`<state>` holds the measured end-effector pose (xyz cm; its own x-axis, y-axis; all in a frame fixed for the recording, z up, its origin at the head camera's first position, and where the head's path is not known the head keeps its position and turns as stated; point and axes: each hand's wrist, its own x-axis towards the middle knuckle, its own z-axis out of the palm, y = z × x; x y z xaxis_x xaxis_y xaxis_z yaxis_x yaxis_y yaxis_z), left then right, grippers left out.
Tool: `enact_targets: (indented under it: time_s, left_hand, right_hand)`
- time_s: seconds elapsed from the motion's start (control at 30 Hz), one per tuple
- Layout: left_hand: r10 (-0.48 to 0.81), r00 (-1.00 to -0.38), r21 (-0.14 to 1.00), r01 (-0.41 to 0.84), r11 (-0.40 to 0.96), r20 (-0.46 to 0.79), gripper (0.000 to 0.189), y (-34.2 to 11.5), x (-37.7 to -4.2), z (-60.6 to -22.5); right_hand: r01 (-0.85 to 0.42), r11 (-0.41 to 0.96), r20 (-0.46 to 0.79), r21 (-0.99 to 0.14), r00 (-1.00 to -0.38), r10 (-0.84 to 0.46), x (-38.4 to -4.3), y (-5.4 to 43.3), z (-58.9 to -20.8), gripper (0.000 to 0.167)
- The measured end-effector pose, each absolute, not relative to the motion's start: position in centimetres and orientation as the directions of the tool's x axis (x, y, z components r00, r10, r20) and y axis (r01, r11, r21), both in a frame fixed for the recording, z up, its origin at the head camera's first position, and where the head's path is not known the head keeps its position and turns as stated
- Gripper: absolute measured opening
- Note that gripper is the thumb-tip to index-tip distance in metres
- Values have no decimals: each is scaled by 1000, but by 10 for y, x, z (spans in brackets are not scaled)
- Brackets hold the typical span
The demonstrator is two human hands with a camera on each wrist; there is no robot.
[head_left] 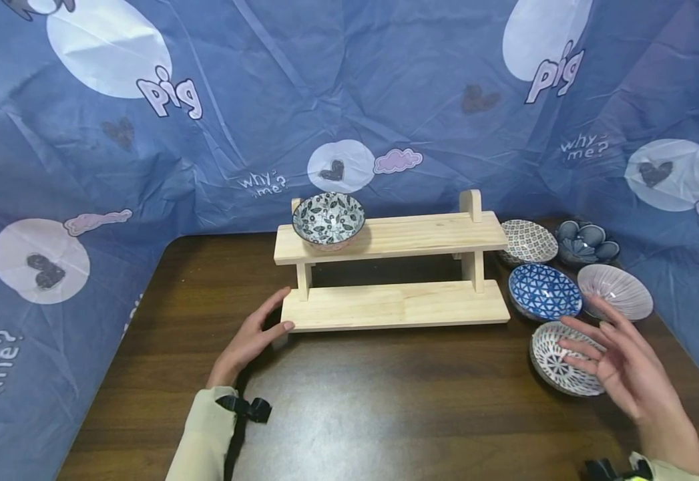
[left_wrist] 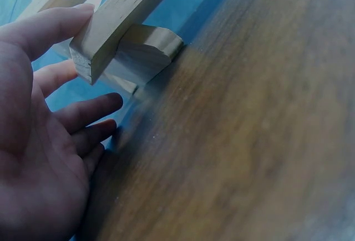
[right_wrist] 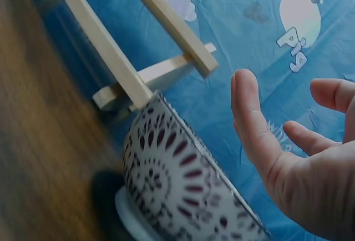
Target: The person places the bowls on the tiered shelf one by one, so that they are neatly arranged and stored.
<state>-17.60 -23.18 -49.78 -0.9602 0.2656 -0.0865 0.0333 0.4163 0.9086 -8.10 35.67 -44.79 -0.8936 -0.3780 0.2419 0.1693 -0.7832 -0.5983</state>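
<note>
A two-tier wooden shelf (head_left: 397, 306) stands on the table. My left hand (head_left: 252, 339) holds the left end of its lower board, thumb at the front edge and index finger toward the back corner; in the left wrist view the other fingers (left_wrist: 91, 110) stay off the wood. My right hand (head_left: 631, 364) hovers with spread fingers over a white bowl with a dark petal pattern (head_left: 556, 364), holding nothing. That bowl (right_wrist: 172, 180) stands beside the hand in the right wrist view. On the upper board's left sits a bowl with dark leaves and flowers (head_left: 328, 220).
Right of the shelf are a blue triangle-patterned bowl (head_left: 544, 292), a pale striped bowl (head_left: 619, 290), a lattice-patterned bowl (head_left: 528, 242) and a dark blue petal-shaped bowl (head_left: 586, 244). A blue printed cloth (head_left: 385, 100) hangs behind the brown table (head_left: 385, 401).
</note>
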Motion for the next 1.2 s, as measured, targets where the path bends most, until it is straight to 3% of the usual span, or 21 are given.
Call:
enact_targets:
  time_s: [0.3,0.67,0.97,1.2]
  left_hand:
    - [262,-961,906,27,422,-94,69,-231,-176,-499]
    - [264,-961,905,37,424,-84,70,-232,-177,-498]
    - [264,-960,905,33,425,-89,70,-230,-177,-498]
    - [258,-961,903,24,429,-98,70,-230,-176,-496]
  right_hand:
    - [191,-845,294,-499,-880,-373,-61,375,-464,59]
    - [175,-867,281,-467,-900,-333,-42,390,-471,60]
    - [123,-826,183,-550,-947,-263,-27,404,-472,57]
    - [84,-838,191,-539,-957,-218,-16,414,-481,57]
